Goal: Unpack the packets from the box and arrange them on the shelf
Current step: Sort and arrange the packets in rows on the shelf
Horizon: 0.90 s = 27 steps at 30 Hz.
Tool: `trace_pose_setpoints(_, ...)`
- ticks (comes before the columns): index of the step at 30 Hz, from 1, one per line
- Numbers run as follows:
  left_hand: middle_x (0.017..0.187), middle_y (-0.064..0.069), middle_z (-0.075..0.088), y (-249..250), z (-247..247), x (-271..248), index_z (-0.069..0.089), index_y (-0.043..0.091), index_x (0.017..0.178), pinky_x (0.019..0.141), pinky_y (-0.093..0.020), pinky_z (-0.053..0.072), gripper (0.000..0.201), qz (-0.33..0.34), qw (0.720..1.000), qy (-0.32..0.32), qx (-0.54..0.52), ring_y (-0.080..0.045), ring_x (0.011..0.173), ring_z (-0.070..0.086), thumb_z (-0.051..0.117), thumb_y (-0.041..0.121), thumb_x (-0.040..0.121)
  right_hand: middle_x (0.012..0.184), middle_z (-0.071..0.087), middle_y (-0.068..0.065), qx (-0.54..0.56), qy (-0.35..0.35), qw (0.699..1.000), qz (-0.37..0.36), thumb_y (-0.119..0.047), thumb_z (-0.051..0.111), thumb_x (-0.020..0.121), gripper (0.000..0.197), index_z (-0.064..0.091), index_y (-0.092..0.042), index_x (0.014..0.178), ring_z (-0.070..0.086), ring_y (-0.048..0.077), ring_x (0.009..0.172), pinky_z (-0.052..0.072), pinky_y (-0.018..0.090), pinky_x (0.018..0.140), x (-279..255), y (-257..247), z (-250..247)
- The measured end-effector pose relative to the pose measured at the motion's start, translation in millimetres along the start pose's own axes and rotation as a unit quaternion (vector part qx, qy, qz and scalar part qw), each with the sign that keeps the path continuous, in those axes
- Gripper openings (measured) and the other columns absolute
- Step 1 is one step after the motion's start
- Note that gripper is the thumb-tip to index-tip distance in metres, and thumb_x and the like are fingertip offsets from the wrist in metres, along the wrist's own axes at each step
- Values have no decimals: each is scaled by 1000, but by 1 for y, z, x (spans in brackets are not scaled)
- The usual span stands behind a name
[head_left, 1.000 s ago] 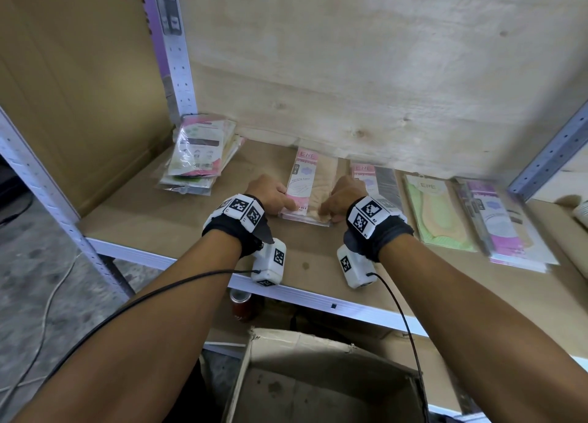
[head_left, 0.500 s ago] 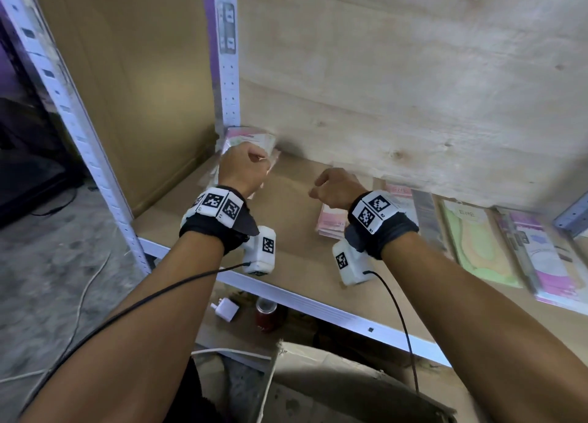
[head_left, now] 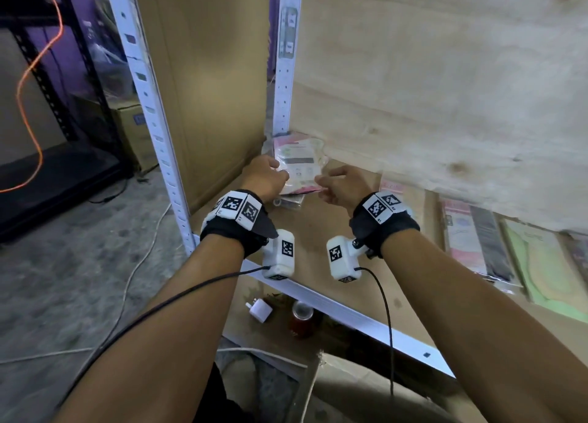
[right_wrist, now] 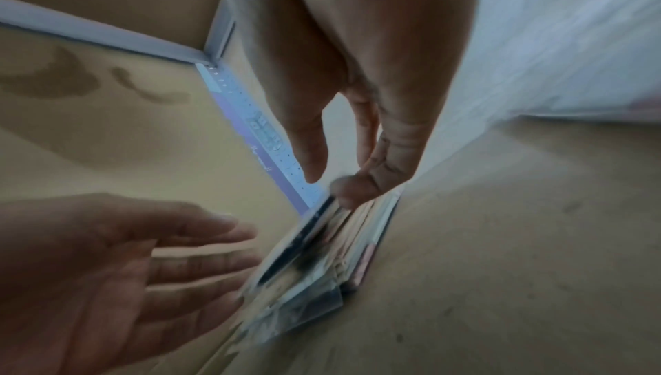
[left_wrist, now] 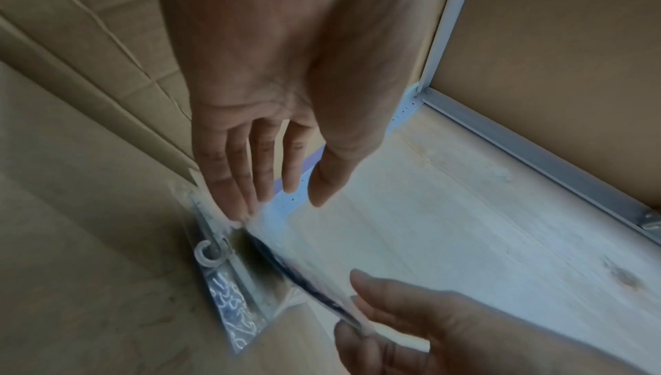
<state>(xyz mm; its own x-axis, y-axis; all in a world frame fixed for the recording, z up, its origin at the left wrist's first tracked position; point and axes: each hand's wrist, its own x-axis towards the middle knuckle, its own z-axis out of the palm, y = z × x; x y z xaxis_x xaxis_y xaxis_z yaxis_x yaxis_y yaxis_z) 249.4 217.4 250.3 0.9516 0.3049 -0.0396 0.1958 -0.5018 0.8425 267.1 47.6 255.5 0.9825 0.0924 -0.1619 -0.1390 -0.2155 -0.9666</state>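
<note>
A stack of packets (head_left: 297, 162) lies in the far left corner of the wooden shelf (head_left: 327, 231), against the white upright. Its top packet (left_wrist: 314, 276) is tilted up off the pile. My left hand (head_left: 276, 176) touches that packet's left edge with straight fingers (left_wrist: 246, 200). My right hand (head_left: 321, 187) pinches its right edge between thumb and curled fingers (right_wrist: 357, 192). More packets (head_left: 477, 244) lie flat in a row along the shelf to the right. The cardboard box (head_left: 366, 391) stands on the floor below the shelf, with its inside hidden.
A white perforated post (head_left: 286, 72) and a cardboard side wall (head_left: 206, 88) close the corner. The plywood back panel (head_left: 445, 88) stands right behind the stack. Under the shelf sit a white charger (head_left: 261, 309) and a red jar (head_left: 302, 321). Cables trail on the floor at left.
Both hands left the pink packet in the middle of the shelf and moved left to the corner stack. The right hand has now reached it, and the top packet is tilted up.
</note>
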Motion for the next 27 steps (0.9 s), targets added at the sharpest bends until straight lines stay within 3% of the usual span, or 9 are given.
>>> trace_pose_setpoints(3, 115, -17, 68, 0, 1, -4, 62, 11, 106, 91, -45, 58, 15, -18, 998, -32, -55, -31, 96, 69, 63, 17, 92, 76, 58, 15, 14, -13, 1000, 15, 2, 65, 91, 4, 62, 3, 93, 47, 16, 55, 39, 22, 48, -3, 3, -7)
trace_pose_setpoints(5, 100, -15, 68, 3, 4, -9, 60, 14, 89, 79, -42, 61, 7, -23, 997, -50, -60, -28, 80, 66, 63, 18, 94, 81, 60, 17, 3, -14, 999, 29, 3, 67, 89, 23, 63, 11, 110, 50, 16, 56, 39, 22, 48, -8, 3, -15)
trace_pose_setpoints(7, 97, -13, 67, 7, 7, -13, 60, 13, 90, 69, -36, 59, 13, -40, 993, -68, -90, -26, 73, 64, 61, 24, 96, 90, 62, 20, -18, -19, 999, 22, 2, 69, 86, 33, 62, 12, 117, 52, 15, 58, 40, 24, 53, -16, -1, -25)
trace_pose_setpoints(12, 86, -12, 60, 24, 15, -23, 55, 8, 124, 90, -49, 58, 56, -95, 950, -92, -283, -28, 74, 67, 63, 52, 90, 80, 64, 8, -49, -37, 996, -62, 5, 70, 84, 15, 70, -4, 96, 49, 13, 58, 42, 21, 55, -45, -15, -55)
trace_pose_setpoints(15, 94, -11, 59, 36, 18, -28, 53, 16, 124, 86, -49, 60, 66, -83, 902, -135, -401, -27, 78, 73, 72, 60, 79, 73, 65, 3, -105, -45, 981, -153, 7, 72, 81, 19, 72, -2, 98, 53, 20, 58, 45, 22, 54, -63, -23, -74)
trace_pose_setpoints(19, 108, -13, 66, 54, 31, -32, 60, 12, 103, 77, -43, 63, 26, -64, 846, -141, -510, -26, 95, 73, 72, 31, 89, 89, 63, -1, -254, -28, 938, -234, -2, 79, 76, 29, 74, -15, 102, 54, 12, 75, 46, 24, 74, -85, -20, -100)
trace_pose_setpoints(21, 104, -14, 68, 61, 42, -36, 60, 9, 94, 62, -29, 62, 4, -69, 857, -129, -494, -24, 95, 69, 63, 12, 95, 100, 61, 4, -295, -20, 922, -250, -11, 82, 73, 32, 73, -24, 101, 55, 16, 83, 47, 23, 79, -94, -16, -113)
trace_pose_setpoints(23, 98, -13, 69, 65, 54, -42, 59, 9, 91, 54, -22, 59, 6, -72, 877, -123, -459, -22, 92, 68, 59, 5, 95, 104, 61, 1, -294, -11, 923, -247, -23, 84, 72, 30, 71, -35, 96, 57, 14, 88, 47, 22, 81, -101, -11, -127)
trace_pose_setpoints(27, 113, -17, 70, 71, 74, -55, 58, 7, 114, 68, -27, 62, 19, -42, 900, -159, -405, -26, 103, 69, 62, 6, 95, 112, 64, 1, -259, 88, 940, -205, -28, 78, 82, 24, 71, -24, 105, 60, 13, 98, 48, 23, 84, -102, 5, -161)
